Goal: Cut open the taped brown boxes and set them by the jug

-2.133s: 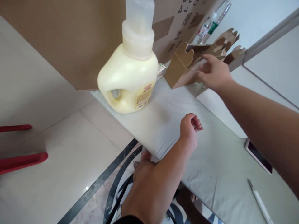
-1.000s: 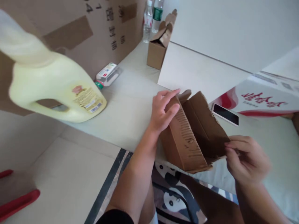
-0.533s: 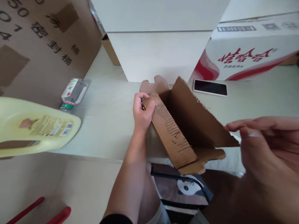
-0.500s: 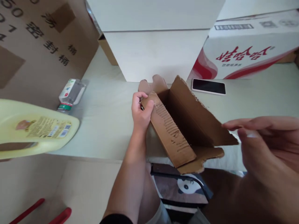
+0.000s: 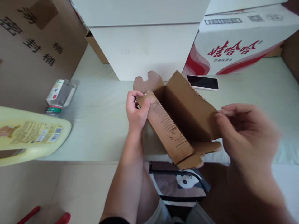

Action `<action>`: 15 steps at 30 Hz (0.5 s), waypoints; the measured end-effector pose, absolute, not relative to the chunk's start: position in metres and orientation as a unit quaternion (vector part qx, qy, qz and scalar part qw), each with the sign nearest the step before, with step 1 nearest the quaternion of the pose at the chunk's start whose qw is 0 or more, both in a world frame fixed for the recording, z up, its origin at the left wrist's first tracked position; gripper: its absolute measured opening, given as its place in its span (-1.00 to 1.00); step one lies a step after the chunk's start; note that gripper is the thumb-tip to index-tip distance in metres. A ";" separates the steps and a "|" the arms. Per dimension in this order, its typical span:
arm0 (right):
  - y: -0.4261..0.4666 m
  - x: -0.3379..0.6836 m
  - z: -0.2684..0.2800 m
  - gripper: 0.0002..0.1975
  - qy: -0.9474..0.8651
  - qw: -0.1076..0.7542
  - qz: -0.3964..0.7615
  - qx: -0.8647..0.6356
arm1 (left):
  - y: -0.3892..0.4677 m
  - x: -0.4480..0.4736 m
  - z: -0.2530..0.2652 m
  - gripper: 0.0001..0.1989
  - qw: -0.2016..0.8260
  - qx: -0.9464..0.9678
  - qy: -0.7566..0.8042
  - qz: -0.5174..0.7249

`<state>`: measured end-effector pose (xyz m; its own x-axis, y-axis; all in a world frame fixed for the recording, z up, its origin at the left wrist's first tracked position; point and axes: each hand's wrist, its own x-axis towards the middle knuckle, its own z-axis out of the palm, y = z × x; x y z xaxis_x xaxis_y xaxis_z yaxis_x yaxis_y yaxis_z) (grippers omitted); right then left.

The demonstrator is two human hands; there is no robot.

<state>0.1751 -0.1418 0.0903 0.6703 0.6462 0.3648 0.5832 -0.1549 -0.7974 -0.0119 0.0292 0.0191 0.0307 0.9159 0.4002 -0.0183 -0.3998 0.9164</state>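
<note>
A small brown cardboard box [image 5: 167, 127] with torn, ragged flaps stands open at the top and tilted near the front edge of the covered surface. My left hand [image 5: 137, 112] grips its far left edge, thumb on the crinkled side panel. At the right, my right hand [image 5: 245, 133] is closed in a pinch at the edge of the raised right flap [image 5: 191, 105]. A small whitish bit shows by its fingertips; I cannot make out what it is. The inside of the box is dark, with nothing distinguishable in it.
A phone [image 5: 203, 82] lies behind the box, before a white-and-red carton [image 5: 229, 46]. White boxes [image 5: 144, 53] stand at the back. On the left are a clear bottle [image 5: 62, 95], a yellow jug [image 5: 35, 133] and a large carton [image 5: 39, 40]. A panda-print bag [image 5: 177, 183] hangs below the edge.
My right hand has moved left and inward to the flap's edge, and its fingers have closed there. My left hand keeps its grip. The view has shifted slightly to the right.
</note>
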 end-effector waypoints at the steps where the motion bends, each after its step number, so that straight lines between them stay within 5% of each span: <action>1: -0.141 0.173 0.091 -0.93 -0.404 0.529 0.024 -0.746 | 0.029 -0.012 0.019 -0.63 0.402 0.597 0.378 0.583; 5: -0.146 0.166 0.097 -0.88 -0.446 0.608 0.082 -0.652 | 0.029 -0.012 0.019 -0.61 0.410 0.593 0.379 0.580; 8: -0.148 0.164 0.098 -0.85 -0.447 0.583 0.158 -0.660 | 0.029 -0.012 0.020 -0.62 0.413 0.591 0.378 0.581; 15: -0.139 0.172 0.084 -0.86 -0.430 0.539 0.019 -0.724 | 0.027 -0.013 0.021 -0.71 0.423 0.585 0.371 0.584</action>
